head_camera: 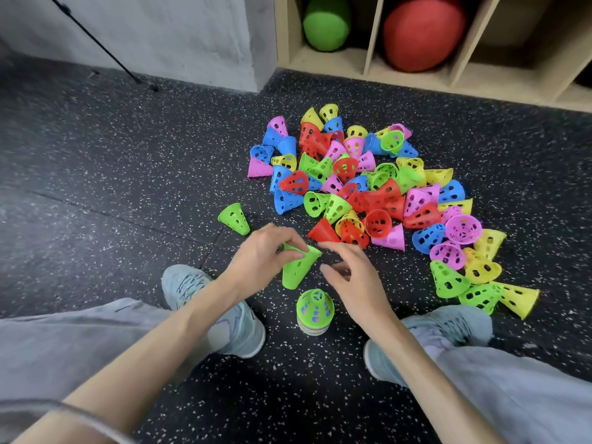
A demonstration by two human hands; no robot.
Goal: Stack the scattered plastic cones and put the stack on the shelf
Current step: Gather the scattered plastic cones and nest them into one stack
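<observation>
The left hand [262, 251] pinches a green cone [296, 267] by its narrow end, tilted, wide rim down, just above and left of the short cone stack [315, 312] standing on the floor [112, 187] between the shoes. The right hand [352, 277] hovers just right of that cone, fingers loosely spread, holding nothing. The scattered cone pile [368, 193] lies beyond both hands, before the wooden shelf [416, 81].

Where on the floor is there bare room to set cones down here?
Bare floor lies left of the lone green cone, up to the wall. A smaller gap lies between the stack and the right shoe. Crowded: the cone pile toward the shelf.
</observation>
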